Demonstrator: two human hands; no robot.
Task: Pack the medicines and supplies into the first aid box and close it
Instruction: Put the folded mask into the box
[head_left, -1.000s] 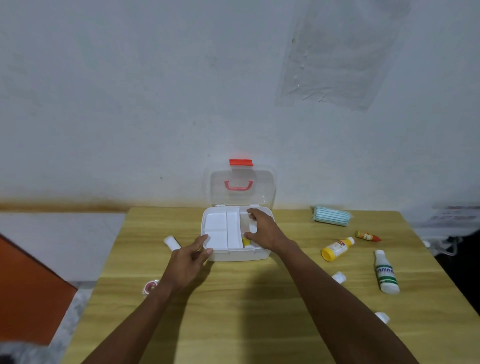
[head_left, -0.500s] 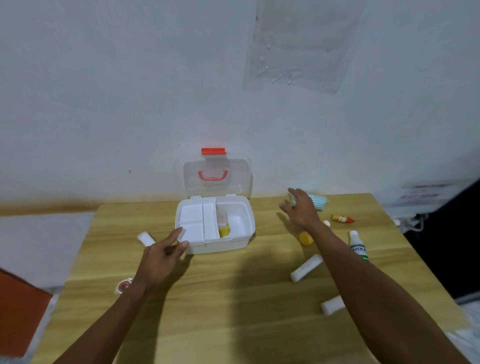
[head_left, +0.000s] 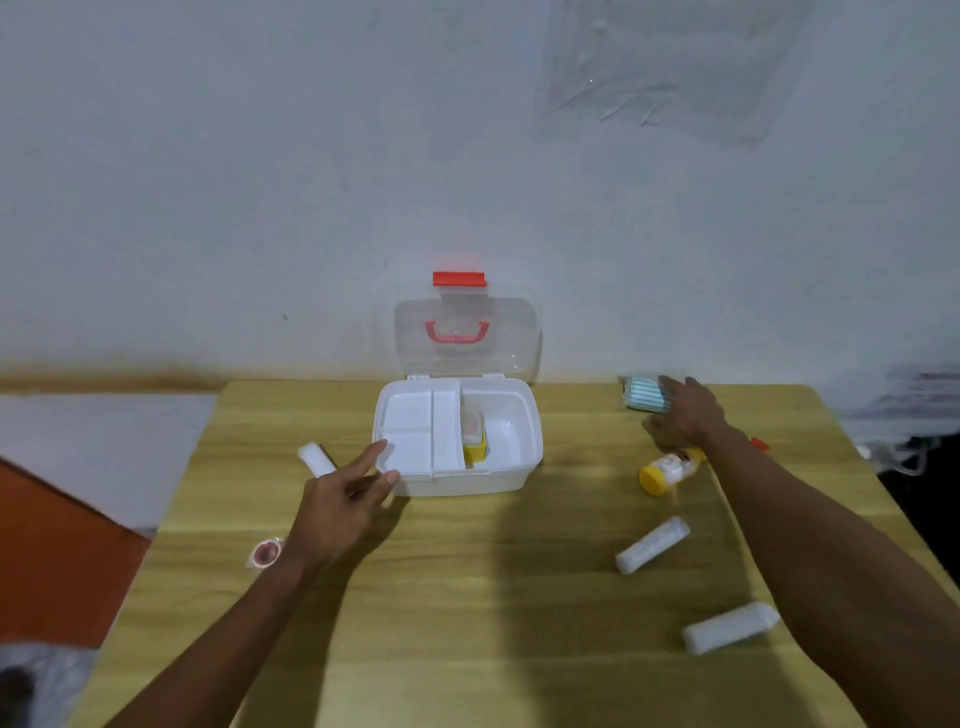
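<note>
The white first aid box (head_left: 467, 480) stands open at the back of the wooden table (head_left: 467, 597), its clear lid (head_left: 465, 332) with a red handle upright against the wall. A yellow item (head_left: 475, 451) lies inside beside the white divider tray. My left hand (head_left: 345, 501) rests open at the box's front left corner, fingertips touching it. My right hand (head_left: 683, 415) is spread over a pack of blue face masks (head_left: 641, 394) at the back right, fingers on it but not closed.
A yellow-capped bottle (head_left: 667, 470) lies just below my right hand. Two white rolls (head_left: 652, 544) (head_left: 730, 626) lie at the right front. Another white roll (head_left: 317, 460) and a tape roll (head_left: 266, 552) sit left of the box. A red-tipped tube (head_left: 759, 443) peeks past my right forearm.
My right hand left the box, swung right and now lies over the blue mask pack. My left hand stayed by the box's front left corner. The view shifted.
</note>
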